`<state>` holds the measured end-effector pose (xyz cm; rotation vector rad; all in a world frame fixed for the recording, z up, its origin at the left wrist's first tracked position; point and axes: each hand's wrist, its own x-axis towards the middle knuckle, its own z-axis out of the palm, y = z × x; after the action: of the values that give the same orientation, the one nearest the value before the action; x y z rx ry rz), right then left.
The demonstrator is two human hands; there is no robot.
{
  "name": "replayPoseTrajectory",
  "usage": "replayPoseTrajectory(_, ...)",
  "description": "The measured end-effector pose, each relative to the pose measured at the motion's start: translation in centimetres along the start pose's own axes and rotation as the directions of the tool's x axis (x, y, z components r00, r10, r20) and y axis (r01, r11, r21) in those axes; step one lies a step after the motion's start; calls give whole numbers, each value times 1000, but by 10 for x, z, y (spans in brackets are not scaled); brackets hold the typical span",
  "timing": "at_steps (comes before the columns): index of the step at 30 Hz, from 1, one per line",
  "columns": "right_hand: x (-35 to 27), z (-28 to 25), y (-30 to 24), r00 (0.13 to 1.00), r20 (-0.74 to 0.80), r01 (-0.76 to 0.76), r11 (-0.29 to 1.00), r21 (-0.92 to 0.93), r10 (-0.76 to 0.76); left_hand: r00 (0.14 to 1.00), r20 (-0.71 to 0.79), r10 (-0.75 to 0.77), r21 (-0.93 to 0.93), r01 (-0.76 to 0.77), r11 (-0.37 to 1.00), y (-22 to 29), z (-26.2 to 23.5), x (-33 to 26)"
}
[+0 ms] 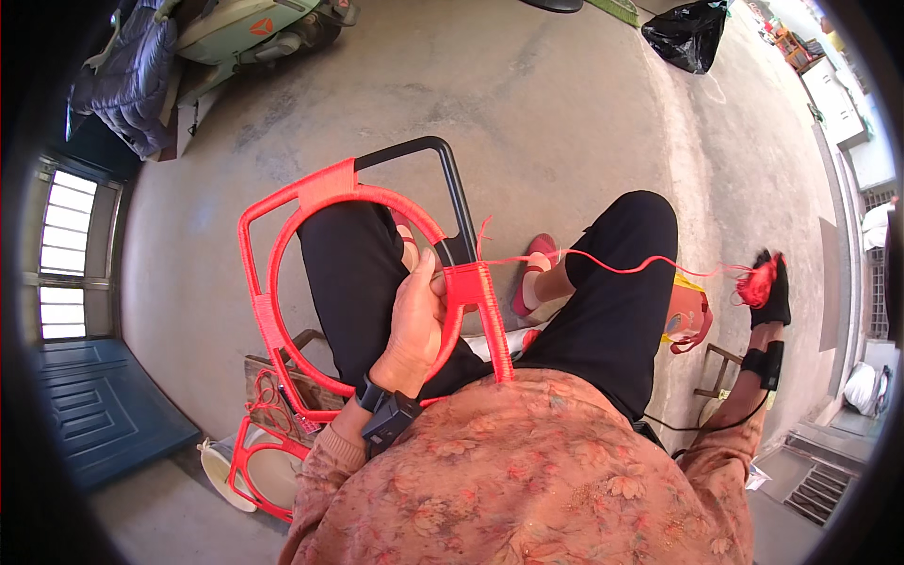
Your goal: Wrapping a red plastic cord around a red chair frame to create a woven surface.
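My left hand (414, 315) is closed round the inner ring of a metal frame (325, 186), a circle set inside a rounded square, held over my lap. Red cord is wound tightly over most of it. Bare black tube (456, 193) shows at its far right corner. Out to the right, my right hand (776, 294), in a black glove, is closed on a bundle of red cord (756, 284). A loose, wavy strand (626, 268) runs from that bundle to the wrapped corner beside my left hand. A short cord end (484, 231) sticks up there.
A second red-wrapped frame (247, 463) leans on a pale bucket (218, 469) at the lower left. A scooter (247, 36) stands far left, a black plastic bag (687, 38) far right. A red and yellow bag (688, 315) sits beside my right knee. A blue door panel (118, 405) is at left.
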<state>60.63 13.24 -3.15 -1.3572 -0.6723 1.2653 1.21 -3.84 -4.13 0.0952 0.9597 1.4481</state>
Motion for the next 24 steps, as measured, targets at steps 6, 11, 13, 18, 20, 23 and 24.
replayPoseTrajectory(6,-161,242,65,602,732,61,896,-440,319,999,-5,32,128,-31,991,-7,-13,5)
replayPoseTrajectory(11,-188,382,158,184,917,483,780,-399,355,996,41,-73,183,64,981,-1,-11,-1)
replayPoseTrajectory(13,-183,391,169,320,892,434,788,-437,319,1000,5,29,295,-29,955,-4,-18,0)
replayPoseTrajectory(18,-166,393,172,813,580,117,988,-96,-40,646,-22,763,613,-594,521,2,12,-12)
replayPoseTrajectory(20,-181,394,146,695,679,441,886,-142,-237,456,294,840,808,-587,37,5,6,-18)
replayPoseTrajectory(23,-211,411,123,223,883,911,412,-37,-413,338,552,762,695,-691,-198,10,7,-26)
replayPoseTrajectory(24,-213,417,125,73,925,964,263,30,-372,340,553,760,694,-693,-195,11,8,-26)
